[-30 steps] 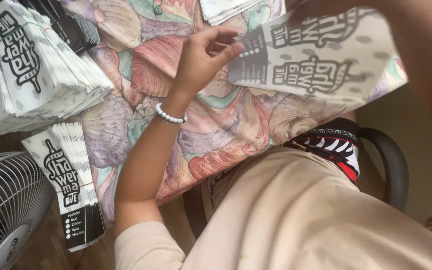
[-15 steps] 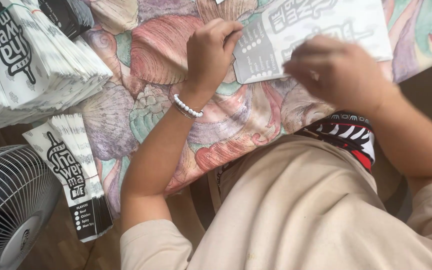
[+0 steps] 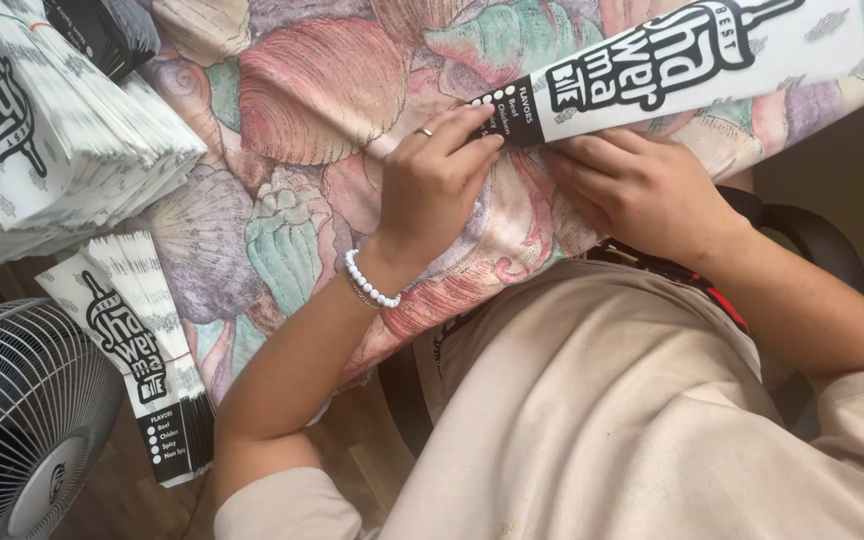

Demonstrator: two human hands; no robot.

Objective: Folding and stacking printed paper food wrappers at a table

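Fingers of the left hand [image 3: 434,180] and right hand [image 3: 642,190] are pinched on the dark end of a long paper sleeve [image 3: 692,55], laid across the shell-patterned cloth [image 3: 302,90] at upper right of the frame.

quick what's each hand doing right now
left hand: closed, fingers pinching the black end of the folded paper sleeve
right hand: fingers curled, pressing the paper sleeve's lower edge

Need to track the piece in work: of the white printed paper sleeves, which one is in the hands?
The long white black-printed paper sleeve on the seashell-patterned tablecloth, pinched by left hand and right hand; the others lie stacked, untouched.
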